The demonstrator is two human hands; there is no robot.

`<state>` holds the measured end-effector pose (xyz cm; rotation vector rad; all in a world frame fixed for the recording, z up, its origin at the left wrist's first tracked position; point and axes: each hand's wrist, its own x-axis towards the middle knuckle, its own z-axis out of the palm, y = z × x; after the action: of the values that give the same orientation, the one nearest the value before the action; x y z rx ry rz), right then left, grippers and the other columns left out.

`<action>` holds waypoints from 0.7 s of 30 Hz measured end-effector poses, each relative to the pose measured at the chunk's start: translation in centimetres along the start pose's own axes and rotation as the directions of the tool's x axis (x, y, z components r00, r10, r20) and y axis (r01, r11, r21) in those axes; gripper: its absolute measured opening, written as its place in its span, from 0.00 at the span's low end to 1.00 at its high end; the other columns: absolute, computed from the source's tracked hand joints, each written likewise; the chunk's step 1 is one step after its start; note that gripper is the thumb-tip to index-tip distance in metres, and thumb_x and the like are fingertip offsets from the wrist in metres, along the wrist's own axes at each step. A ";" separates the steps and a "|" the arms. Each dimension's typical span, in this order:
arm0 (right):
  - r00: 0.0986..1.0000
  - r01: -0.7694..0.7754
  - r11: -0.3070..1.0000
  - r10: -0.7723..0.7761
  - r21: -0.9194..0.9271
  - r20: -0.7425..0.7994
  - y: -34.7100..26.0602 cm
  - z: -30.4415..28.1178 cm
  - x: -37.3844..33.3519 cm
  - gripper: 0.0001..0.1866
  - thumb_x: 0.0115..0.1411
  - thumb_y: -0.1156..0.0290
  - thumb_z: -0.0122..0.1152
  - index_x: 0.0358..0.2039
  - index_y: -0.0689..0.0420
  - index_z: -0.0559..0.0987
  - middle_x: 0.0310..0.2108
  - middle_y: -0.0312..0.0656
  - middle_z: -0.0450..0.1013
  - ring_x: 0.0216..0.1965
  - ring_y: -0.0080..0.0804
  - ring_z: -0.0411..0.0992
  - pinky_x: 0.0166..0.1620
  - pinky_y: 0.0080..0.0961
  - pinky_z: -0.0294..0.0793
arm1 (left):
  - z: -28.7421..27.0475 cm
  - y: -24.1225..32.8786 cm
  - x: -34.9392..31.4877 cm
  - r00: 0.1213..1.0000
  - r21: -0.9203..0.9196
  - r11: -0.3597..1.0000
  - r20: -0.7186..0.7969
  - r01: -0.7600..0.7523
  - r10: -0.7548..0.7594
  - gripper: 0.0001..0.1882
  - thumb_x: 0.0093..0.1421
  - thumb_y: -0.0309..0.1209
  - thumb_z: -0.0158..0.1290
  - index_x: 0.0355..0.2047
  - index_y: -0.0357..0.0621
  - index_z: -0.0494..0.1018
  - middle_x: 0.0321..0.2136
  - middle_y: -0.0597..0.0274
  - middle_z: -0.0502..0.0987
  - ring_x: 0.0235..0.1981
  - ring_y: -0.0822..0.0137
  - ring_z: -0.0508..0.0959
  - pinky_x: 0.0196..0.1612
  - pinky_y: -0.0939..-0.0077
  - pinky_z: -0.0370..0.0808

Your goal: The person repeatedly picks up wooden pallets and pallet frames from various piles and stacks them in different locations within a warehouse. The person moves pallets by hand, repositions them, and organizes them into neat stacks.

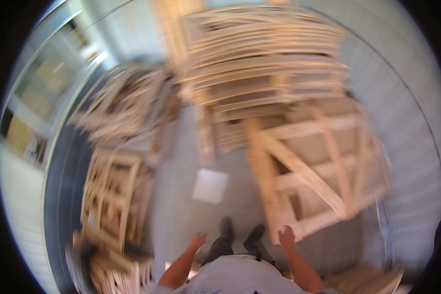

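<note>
Motion blur smears the whole view. My left hand (198,240) hangs beside my leg over the floor; nothing shows in it, and its fingers are too blurred to read. At the near corner of a large wooden frame (306,177), my right hand (286,235) overlaps the boards. Whether it touches or grips them I cannot make out. This frame has crossing boards and a diagonal brace, and it lies tilted on other wooden pieces to my right.
A tall stack of wooden frames (264,63) stands ahead. More wooden frames (112,191) lean in piles along the left. A white square sheet (210,186) lies on the grey floor (179,210) ahead of my feet. A pale wall (402,93) curves along the right.
</note>
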<state>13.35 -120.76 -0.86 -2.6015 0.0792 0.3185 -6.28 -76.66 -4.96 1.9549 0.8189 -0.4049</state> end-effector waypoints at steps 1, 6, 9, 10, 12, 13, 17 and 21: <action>0.999 0.023 0.999 -0.024 0.026 0.036 -0.2 0.5 0.9 0.25 0.53 0.62 0.62 0.49 0.62 0.74 0.45 0.54 0.75 0.47 0.51 0.74 0.51 0.42 0.73 | 0.1 -0.9 -1.3 0.997 0.010 0.999 -0.067 0.050 -0.049 0.21 0.60 0.43 0.51 0.41 0.35 0.74 0.29 0.53 0.78 0.24 0.63 0.77 0.25 0.67 0.74; 0.950 0.088 0.992 -0.055 -0.095 0.308 -1.3 0.6 3.4 0.23 0.54 0.62 0.61 0.45 0.66 0.75 0.44 0.58 0.74 0.48 0.53 0.73 0.52 0.43 0.71 | -1.1 -2.0 -6.1 0.943 -0.054 0.945 -0.075 0.322 -0.326 0.22 0.60 0.43 0.50 0.52 0.49 0.71 0.44 0.44 0.76 0.44 0.48 0.77 0.47 0.56 0.74; 0.921 0.211 0.965 -0.143 -0.156 0.362 -2.5 0.8 4.0 0.18 0.53 0.64 0.60 0.39 0.65 0.76 0.37 0.58 0.76 0.42 0.57 0.75 0.47 0.46 0.73 | -2.8 -1.5 -8.1 0.827 -0.166 0.827 -0.089 0.538 -0.555 0.25 0.60 0.46 0.49 0.55 0.51 0.70 0.47 0.44 0.77 0.46 0.47 0.78 0.50 0.55 0.75; 0.920 0.204 0.963 -0.127 -0.177 0.370 -3.0 1.2 4.1 0.17 0.52 0.64 0.61 0.36 0.65 0.76 0.34 0.58 0.77 0.40 0.58 0.75 0.45 0.47 0.74 | -3.4 -1.7 -8.6 0.810 -0.221 0.808 -0.107 0.546 -0.576 0.26 0.59 0.47 0.49 0.55 0.50 0.70 0.46 0.45 0.77 0.45 0.48 0.79 0.49 0.56 0.76; 0.864 0.235 0.955 -0.119 -0.184 0.489 -4.4 2.5 4.9 0.15 0.51 0.65 0.61 0.32 0.65 0.77 0.29 0.55 0.77 0.35 0.55 0.77 0.39 0.45 0.76 | -4.3 -2.7 -9.8 0.795 -0.312 0.789 -0.141 0.530 -0.590 0.26 0.59 0.47 0.49 0.53 0.47 0.71 0.43 0.47 0.79 0.42 0.50 0.80 0.46 0.57 0.77; 0.835 0.229 0.950 -0.078 -0.214 0.544 -5.2 3.4 5.3 0.14 0.51 0.66 0.61 0.30 0.65 0.77 0.26 0.54 0.77 0.32 0.53 0.78 0.36 0.43 0.77 | -4.7 -3.5 -10.3 0.790 -0.351 0.775 -0.137 0.526 -0.598 0.26 0.59 0.48 0.49 0.52 0.45 0.72 0.41 0.47 0.80 0.40 0.50 0.81 0.45 0.57 0.78; 0.688 -0.198 0.965 0.011 0.174 0.726 -10.0 6.1 6.3 0.12 0.53 0.66 0.60 0.27 0.65 0.78 0.23 0.47 0.76 0.25 0.40 0.78 0.27 0.32 0.76 | -6.8 -7.4 -10.3 0.746 -0.423 0.696 -0.067 0.580 -0.663 0.24 0.58 0.48 0.49 0.42 0.41 0.78 0.31 0.49 0.82 0.31 0.50 0.83 0.40 0.58 0.80; 0.668 -0.301 0.919 0.014 0.253 0.744 -17.1 8.1 5.9 0.14 0.57 0.66 0.57 0.36 0.66 0.76 0.28 0.47 0.76 0.26 0.39 0.78 0.26 0.31 0.76 | -9.6 -11.0 -8.9 0.707 -0.447 0.641 -0.025 0.624 -0.707 0.24 0.56 0.48 0.49 0.35 0.39 0.79 0.27 0.50 0.82 0.30 0.52 0.83 0.37 0.57 0.80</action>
<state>19.40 -101.87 -0.82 -1.9258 0.0750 1.2721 -20.84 -68.04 -2.09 1.2438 1.6410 -0.4229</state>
